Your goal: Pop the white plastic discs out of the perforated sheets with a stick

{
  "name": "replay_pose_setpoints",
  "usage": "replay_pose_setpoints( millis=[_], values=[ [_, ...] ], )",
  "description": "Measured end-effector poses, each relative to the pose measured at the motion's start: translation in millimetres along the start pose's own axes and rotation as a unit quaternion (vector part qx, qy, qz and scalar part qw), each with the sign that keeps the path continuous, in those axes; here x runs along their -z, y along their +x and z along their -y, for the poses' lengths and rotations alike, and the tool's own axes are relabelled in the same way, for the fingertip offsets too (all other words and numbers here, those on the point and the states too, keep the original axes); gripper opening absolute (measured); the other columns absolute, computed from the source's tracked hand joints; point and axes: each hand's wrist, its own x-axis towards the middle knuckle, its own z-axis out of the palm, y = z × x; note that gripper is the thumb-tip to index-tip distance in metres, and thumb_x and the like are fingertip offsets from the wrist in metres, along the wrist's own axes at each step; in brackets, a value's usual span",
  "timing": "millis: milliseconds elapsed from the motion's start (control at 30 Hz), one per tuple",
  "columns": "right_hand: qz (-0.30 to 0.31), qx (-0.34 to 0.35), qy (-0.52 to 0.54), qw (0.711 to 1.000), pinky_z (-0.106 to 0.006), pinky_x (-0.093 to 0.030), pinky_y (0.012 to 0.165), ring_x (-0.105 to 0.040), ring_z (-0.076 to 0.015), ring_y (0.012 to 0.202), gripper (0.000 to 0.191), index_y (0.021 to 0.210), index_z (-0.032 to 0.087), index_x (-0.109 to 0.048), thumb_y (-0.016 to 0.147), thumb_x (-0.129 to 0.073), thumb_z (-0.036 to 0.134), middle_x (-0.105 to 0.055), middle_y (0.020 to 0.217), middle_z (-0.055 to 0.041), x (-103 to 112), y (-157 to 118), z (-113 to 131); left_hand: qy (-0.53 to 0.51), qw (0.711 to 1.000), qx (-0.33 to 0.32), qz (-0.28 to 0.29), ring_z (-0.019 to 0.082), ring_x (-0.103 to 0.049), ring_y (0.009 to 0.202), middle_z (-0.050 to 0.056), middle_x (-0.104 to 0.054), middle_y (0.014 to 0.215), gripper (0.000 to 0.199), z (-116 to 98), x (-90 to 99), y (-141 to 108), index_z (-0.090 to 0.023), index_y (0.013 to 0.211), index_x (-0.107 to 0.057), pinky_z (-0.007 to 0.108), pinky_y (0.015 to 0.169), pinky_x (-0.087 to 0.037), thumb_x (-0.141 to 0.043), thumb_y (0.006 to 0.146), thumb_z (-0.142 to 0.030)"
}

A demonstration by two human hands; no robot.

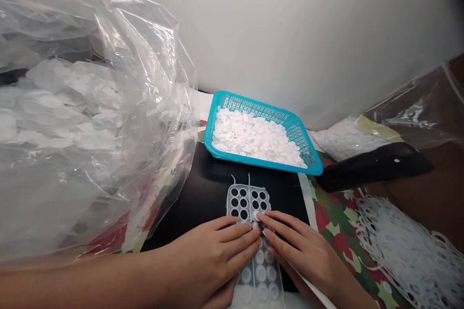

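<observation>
Your left hand (217,248): laid across the moulded sheet (253,277), fingers extended and close together. Your right hand (311,248): fingers slightly spread, a fingertip at a white disc (255,214) on that sheet; whether they pinch it, you cannot tell. Moulded sheet: translucent, rows of round sockets, lying on a black board (174,222), below both hands. Turquoise basket (253,160): beyond the sheet, heaped with white pieces. Clear plastic bag (152,82): at left.

Black board (203,193) lies open left of the perforated sheet (266,282); turquoise basket (253,160) blocks ahead.
</observation>
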Motion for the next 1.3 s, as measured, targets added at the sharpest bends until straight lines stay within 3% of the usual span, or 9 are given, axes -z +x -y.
replay_pose_setpoints(
  millis=[233, 467, 600, 867, 1033, 1100, 1300],
  values=[
    [-0.064, 0.024, -0.076, 0.995, -0.04, -0.06, 0.089, -0.065, -0.0238, 0.11, 0.019, 0.105, 0.016, -0.066, 0.096, -0.05, 0.012, -0.07, 0.118, -0.0099, 2.8, 9.5, 7.7, -0.003, 1.0, 0.001, -0.001, 0.022, -0.038, 0.137, 0.011, -0.038, 0.15, 0.053, -0.6, 1.0, -0.2, -0.005, 0.144, -0.036, 0.035, 0.117, -0.024, -0.038, 0.095, -0.026],
    [-0.111, -0.011, -0.068, 0.991, -0.044, -0.055, 0.096, -0.063, -0.0239, 0.113, 0.023, 0.108, 0.013, -0.064, 0.093, -0.048, 0.006, -0.069, 0.119, -0.0149, -6.4, 11.3, 4.1, -0.017, 1.0, -0.009, 0.004, 0.024, -0.037, 0.138, 0.013, -0.034, 0.152, 0.056, 1.7, -0.1, -0.7, -0.004, 0.145, -0.034, 0.036, 0.117, -0.024, -0.04, 0.094, -0.026],
    [-0.143, -0.066, -0.068, 0.985, -0.041, -0.055, 0.096, -0.063, -0.0219, 0.113, 0.029, 0.118, 0.016, -0.059, 0.092, -0.053, 0.006, -0.068, 0.121, -0.0131, -6.2, 8.8, -2.6, -0.021, 1.0, -0.009, 0.003, 0.024, -0.038, 0.137, 0.012, -0.033, 0.152, 0.056, 2.4, -0.9, -0.2, -0.004, 0.145, -0.033, 0.037, 0.116, -0.025, -0.04, 0.094, -0.026],
    [-0.158, -0.101, -0.081, 0.979, -0.04, -0.054, 0.095, -0.063, -0.0218, 0.112, 0.034, 0.124, 0.018, -0.055, 0.092, -0.055, 0.008, -0.067, 0.123, -0.0119, -1.5, 5.1, -3.7, -0.009, 1.0, -0.002, 0.024, 0.023, -0.035, 0.139, 0.011, -0.028, 0.155, 0.056, 1.0, -0.8, -0.8, -0.004, 0.146, -0.031, 0.036, 0.117, -0.022, -0.036, 0.095, -0.027],
    [-0.226, -0.105, -0.076, 0.965, -0.035, -0.056, 0.087, -0.065, -0.022, 0.105, 0.037, 0.119, 0.013, -0.058, 0.085, -0.059, -0.001, -0.068, 0.119, -0.0155, 12.4, 11.0, -7.5, -0.002, 1.0, -0.003, 0.029, 0.023, -0.032, 0.14, 0.011, -0.026, 0.156, 0.056, 0.7, -0.9, -1.3, -0.004, 0.147, -0.03, 0.034, 0.118, -0.019, -0.034, 0.097, -0.027],
    [-0.205, -0.073, -0.045, 0.975, -0.036, -0.056, 0.088, -0.065, -0.0223, 0.107, 0.036, 0.118, 0.012, -0.058, 0.085, -0.058, -0.002, -0.068, 0.118, -0.0161, 15.7, 9.2, -9.0, -0.002, 1.0, -0.003, 0.026, 0.023, -0.033, 0.14, 0.011, -0.027, 0.155, 0.055, 0.6, -0.5, -1.3, -0.004, 0.147, -0.031, 0.034, 0.118, -0.019, -0.034, 0.096, -0.028],
    [-0.056, -0.001, -0.029, 0.998, -0.037, -0.057, 0.091, -0.062, -0.0235, 0.112, 0.025, 0.115, 0.011, -0.062, 0.091, -0.053, 0.008, -0.067, 0.12, -0.0157, 11.2, -5.0, -11.3, -0.006, 1.0, 0.0, 0.019, 0.022, -0.033, 0.14, 0.01, -0.029, 0.155, 0.053, 0.2, 1.5, -1.7, -0.006, 0.146, -0.032, 0.034, 0.119, -0.019, -0.033, 0.098, -0.027]
  ],
)
